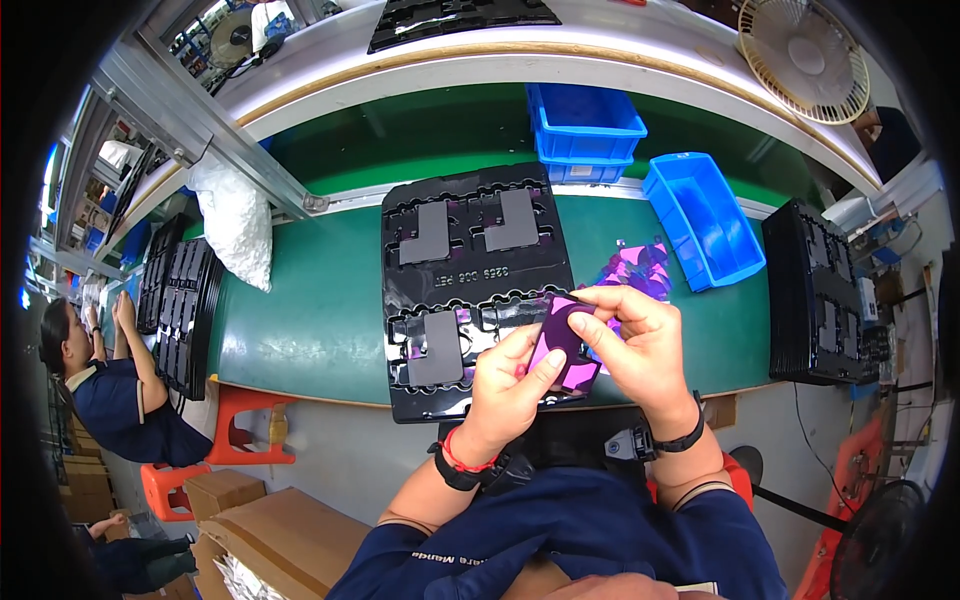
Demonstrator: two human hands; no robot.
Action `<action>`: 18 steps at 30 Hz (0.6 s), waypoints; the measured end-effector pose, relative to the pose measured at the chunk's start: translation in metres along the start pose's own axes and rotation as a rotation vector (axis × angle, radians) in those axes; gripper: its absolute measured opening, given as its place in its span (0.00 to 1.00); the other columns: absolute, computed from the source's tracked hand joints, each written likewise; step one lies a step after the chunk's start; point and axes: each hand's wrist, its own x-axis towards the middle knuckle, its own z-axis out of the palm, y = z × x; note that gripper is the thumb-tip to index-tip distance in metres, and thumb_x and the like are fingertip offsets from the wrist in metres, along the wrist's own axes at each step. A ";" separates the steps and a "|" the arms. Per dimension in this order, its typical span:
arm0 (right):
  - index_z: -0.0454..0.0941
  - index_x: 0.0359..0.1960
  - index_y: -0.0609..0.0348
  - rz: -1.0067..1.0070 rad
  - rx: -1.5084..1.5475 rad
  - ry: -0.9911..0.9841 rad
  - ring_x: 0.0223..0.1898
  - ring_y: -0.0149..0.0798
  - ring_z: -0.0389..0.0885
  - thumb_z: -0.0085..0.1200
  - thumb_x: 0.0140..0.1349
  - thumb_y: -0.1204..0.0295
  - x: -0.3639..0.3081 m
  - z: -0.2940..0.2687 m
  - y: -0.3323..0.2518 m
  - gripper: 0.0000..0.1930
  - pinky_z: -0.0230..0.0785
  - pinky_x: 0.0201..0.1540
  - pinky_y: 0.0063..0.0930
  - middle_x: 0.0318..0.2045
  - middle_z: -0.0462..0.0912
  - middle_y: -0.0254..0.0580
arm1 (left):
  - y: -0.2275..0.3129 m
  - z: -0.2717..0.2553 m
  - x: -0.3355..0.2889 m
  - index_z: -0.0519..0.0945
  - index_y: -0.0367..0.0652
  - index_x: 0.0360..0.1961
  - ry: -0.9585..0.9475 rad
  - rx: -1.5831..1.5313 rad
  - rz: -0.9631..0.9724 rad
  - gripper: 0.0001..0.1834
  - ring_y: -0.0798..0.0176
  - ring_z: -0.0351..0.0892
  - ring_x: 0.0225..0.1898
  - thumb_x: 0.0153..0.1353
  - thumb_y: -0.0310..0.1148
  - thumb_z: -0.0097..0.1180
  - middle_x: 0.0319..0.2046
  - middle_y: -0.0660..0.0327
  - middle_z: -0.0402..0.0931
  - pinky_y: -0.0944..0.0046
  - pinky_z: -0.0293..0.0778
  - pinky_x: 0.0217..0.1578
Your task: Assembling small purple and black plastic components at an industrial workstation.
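My left hand (510, 385) grips the lower left edge of a flat dark piece with shiny pink-purple areas (567, 337) between thumb and fingers. My right hand (638, 340) pinches the same piece at its upper right, thumb on its face. Both hands hold it above the front right part of a black plastic tray (480, 275). Three grey L-shaped flat pieces lie in the tray: one at back left (427, 233), one at back right (512, 219), one at front left (436, 350). The front right compartment is partly hidden by my hands.
Shiny purple film pieces (640, 268) are heaped right of the tray. Beyond stand a blue bin (705, 220) and stacked blue bins (588, 125). Stacks of black trays (815, 290) sit at both table ends. A white plastic bag (232, 220) is at left; a person (125, 390) sits farther left.
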 end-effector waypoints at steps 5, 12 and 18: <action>0.77 0.41 0.67 -0.030 0.015 -0.043 0.27 0.24 0.72 0.57 0.52 0.81 -0.001 -0.003 0.001 0.13 0.67 0.32 0.18 0.24 0.77 0.34 | 0.001 0.001 -0.001 0.68 0.29 0.52 -0.004 0.019 0.017 0.17 0.70 0.76 0.39 0.62 0.23 0.48 0.41 0.57 0.75 0.71 0.74 0.40; 0.77 0.43 0.66 -0.012 0.033 -0.060 0.28 0.24 0.72 0.56 0.53 0.82 -0.002 -0.007 0.003 0.14 0.67 0.32 0.18 0.25 0.76 0.33 | -0.002 -0.002 -0.001 0.67 0.29 0.52 -0.003 0.028 0.033 0.18 0.71 0.74 0.39 0.62 0.23 0.48 0.40 0.59 0.75 0.72 0.72 0.40; 0.77 0.43 0.66 0.004 0.044 -0.059 0.28 0.23 0.72 0.55 0.53 0.83 -0.002 -0.007 0.004 0.14 0.67 0.31 0.18 0.24 0.76 0.33 | -0.001 -0.001 -0.001 0.68 0.29 0.52 -0.004 0.033 0.038 0.18 0.72 0.74 0.39 0.62 0.23 0.48 0.40 0.59 0.75 0.73 0.71 0.39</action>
